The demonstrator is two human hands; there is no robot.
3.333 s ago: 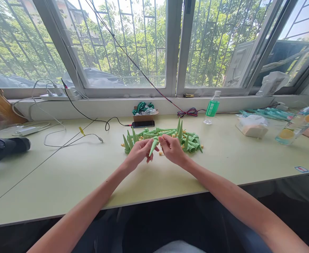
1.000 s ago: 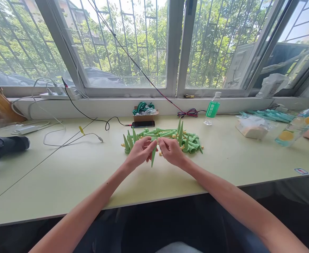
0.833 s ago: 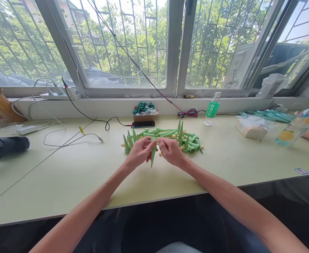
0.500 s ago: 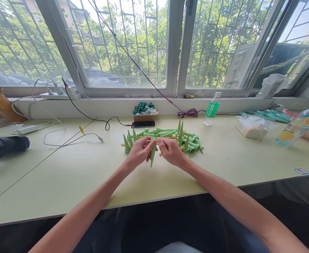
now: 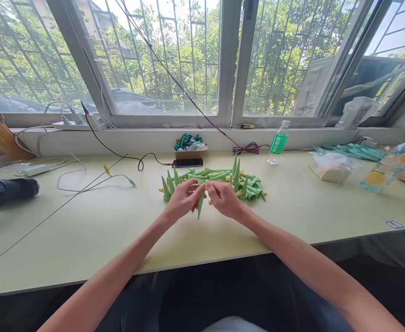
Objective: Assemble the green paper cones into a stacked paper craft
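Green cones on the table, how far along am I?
Possibly done: the upright cones, though I can't confirm they're finished. In hand: one held cone, in your left hand, your right hand pinched at its wide end. Apparently left: the lying cones and loose yellow pieces.

The left hand [image 5: 185,200] holds a green cone [image 5: 201,205], its tip pointing near; the right hand [image 5: 223,198] pinches at its far end. Just beyond lies a pile of green cones [image 5: 254,186]. On the far side, a smartphone [image 5: 187,163] lies before a small cardboard box [image 5: 190,154], left of a green-labelled bottle [image 5: 278,143].
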